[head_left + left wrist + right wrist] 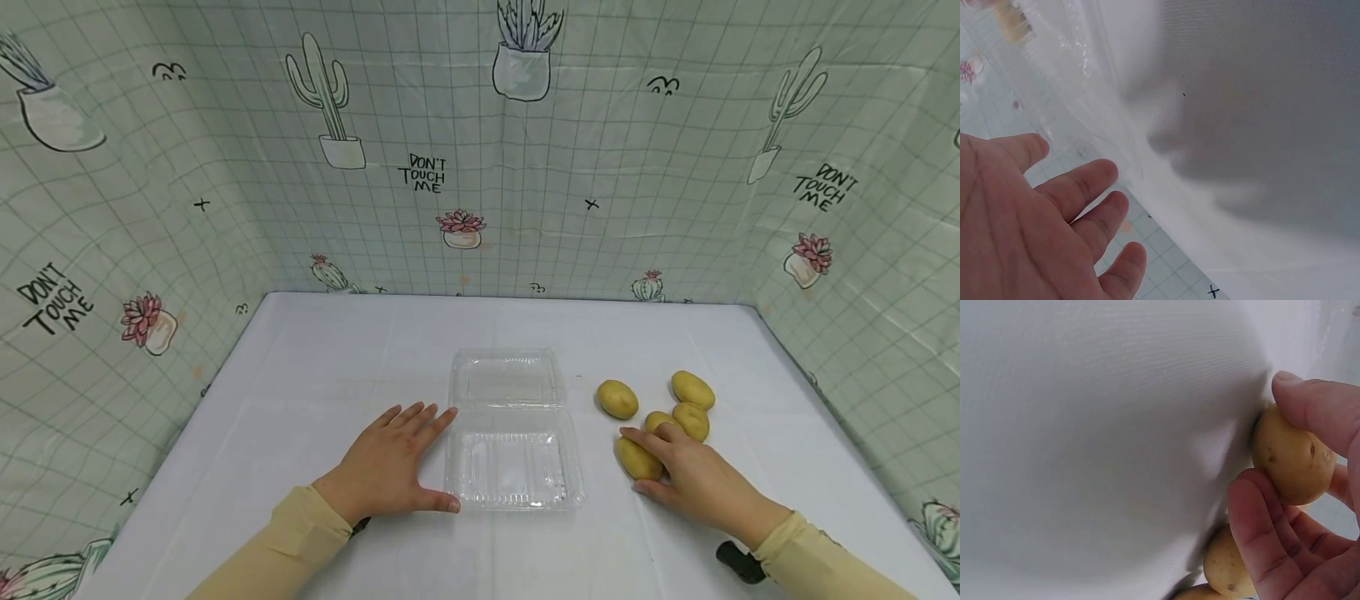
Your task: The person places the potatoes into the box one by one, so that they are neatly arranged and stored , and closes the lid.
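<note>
My right hand (697, 473) grips the nearest potato (636, 460), which sits on the white cloth. In the right wrist view the thumb lies on one side of that potato (1291, 459) and curled fingers on the other. A second potato (1225, 562) shows just beyond the fingers. A clear plastic clamshell container (513, 479) lies unfolded in the middle, its lid (506, 379) flat toward the back. Beside its left edge, my left hand (393, 467) is spread, holding nothing, thumb and index fingertips right at the rim.
Several other potatoes lie at the right: one apart (617, 399), one farthest back (692, 389), one in the group (692, 422) and another partly hidden behind my right hand. A patterned cloth (517, 183) hangs around the back and sides of the white table (360, 350).
</note>
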Demonstrator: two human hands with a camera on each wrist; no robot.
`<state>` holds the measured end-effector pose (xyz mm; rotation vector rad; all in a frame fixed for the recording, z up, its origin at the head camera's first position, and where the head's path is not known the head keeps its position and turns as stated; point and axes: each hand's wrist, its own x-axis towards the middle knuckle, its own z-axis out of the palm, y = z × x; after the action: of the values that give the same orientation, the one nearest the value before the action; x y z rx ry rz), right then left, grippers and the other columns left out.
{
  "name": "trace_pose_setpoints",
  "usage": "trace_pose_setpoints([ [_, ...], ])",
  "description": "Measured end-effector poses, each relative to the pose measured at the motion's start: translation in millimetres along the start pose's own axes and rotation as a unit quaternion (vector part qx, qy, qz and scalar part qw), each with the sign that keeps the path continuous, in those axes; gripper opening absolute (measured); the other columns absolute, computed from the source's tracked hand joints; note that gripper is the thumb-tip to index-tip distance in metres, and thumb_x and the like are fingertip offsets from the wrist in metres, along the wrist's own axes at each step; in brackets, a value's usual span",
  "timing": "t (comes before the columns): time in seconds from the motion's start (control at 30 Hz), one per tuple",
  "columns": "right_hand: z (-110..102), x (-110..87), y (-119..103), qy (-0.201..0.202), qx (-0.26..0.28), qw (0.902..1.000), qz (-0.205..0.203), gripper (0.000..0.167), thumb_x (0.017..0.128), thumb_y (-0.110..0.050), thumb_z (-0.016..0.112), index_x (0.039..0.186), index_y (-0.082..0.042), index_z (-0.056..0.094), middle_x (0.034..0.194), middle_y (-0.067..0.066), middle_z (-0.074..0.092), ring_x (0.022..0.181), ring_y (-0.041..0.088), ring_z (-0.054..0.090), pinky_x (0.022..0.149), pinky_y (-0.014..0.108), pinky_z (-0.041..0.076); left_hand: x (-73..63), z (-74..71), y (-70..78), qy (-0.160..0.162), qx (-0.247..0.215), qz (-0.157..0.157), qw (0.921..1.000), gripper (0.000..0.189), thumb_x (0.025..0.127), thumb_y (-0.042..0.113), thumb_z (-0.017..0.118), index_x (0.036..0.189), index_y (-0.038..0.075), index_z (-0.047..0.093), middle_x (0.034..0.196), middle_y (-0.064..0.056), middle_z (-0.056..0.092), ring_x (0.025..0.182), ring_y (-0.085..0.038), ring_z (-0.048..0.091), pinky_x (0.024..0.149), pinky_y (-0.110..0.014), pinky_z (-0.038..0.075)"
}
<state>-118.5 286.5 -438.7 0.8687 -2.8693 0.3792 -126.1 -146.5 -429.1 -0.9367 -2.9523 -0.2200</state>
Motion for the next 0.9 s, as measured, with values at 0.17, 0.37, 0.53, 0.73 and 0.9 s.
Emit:
trace_pose_setpoints([
  [0.17, -0.8, 1.4, -1.3, -0.005, 0.002, 1.0, 0.006, 0.068, 0.074, -0.025, 0.09, 0.134, -0.01, 0.062, 0.094, -0.003, 0.051, 0.07, 0.003, 0.041, 0.06, 0.026, 0.045, -0.2, -1.9, 1.0, -0.002, -0.002, 0.0, 1.0, 0.112, 0.072, 0.092, 0.048, 0.155, 0.016, 0.039, 0.148, -0.016, 0.048, 0.14, -0.033, 0.039, 0.115, -0.051, 0.027],
  [0.37, -1.0, 2.7, -2.5, -0.008, 0.003, 0.9998, 0.018, 0.067, 0.074, -0.025, 0.09, 0.133, -0.009, 0.062, 0.096, -0.006, 0.059, 0.078, 0.004, 0.05, 0.068, 0.031, 0.052, -0.2, -3.0, 1.5, -0.002, -0.001, 0.001, 1.0, 0.112, 0.072, 0.091, 0.048, 0.154, 0.016, 0.04, 0.147, -0.017, 0.049, 0.14, -0.033, 0.04, 0.115, -0.051, 0.027],
  [0.53, -1.0, 3.0, -1.9, -0.011, 0.007, 0.9997, 0.022, 0.067, 0.074, -0.025, 0.09, 0.133, -0.009, 0.062, 0.096, -0.007, 0.059, 0.078, 0.004, 0.05, 0.067, 0.031, 0.052, -0.1, -2.7, 1.4, 0.004, 0.001, 0.003, 1.0, 0.112, 0.072, 0.092, 0.048, 0.154, 0.015, 0.041, 0.146, -0.017, 0.05, 0.139, -0.033, 0.04, 0.114, -0.05, 0.028],
  [0.73, 0.2, 2.8, -1.5, -0.01, 0.009, 0.9996, 0.025, 0.068, 0.073, -0.026, 0.09, 0.133, -0.009, 0.063, 0.097, -0.007, 0.059, 0.077, 0.004, 0.049, 0.067, 0.031, 0.051, 0.2, -2.3, 1.7, 0.008, 0.002, 0.006, 0.9999, 0.112, 0.072, 0.092, 0.048, 0.153, 0.015, 0.041, 0.145, -0.017, 0.051, 0.138, -0.033, 0.042, 0.114, -0.05, 0.029],
  [0.9, 1.6, 2.5, -0.6, -0.009, 0.014, 0.9995, 0.027, 0.068, 0.073, -0.027, 0.089, 0.133, -0.009, 0.063, 0.096, -0.008, 0.057, 0.075, 0.004, 0.047, 0.064, 0.028, 0.048, 0.0, -2.7, 2.0, 0.009, 0.003, 0.008, 0.9999, 0.112, 0.072, 0.092, 0.047, 0.153, 0.014, 0.042, 0.145, -0.016, 0.051, 0.138, -0.033, 0.042, 0.113, -0.05, 0.03],
])
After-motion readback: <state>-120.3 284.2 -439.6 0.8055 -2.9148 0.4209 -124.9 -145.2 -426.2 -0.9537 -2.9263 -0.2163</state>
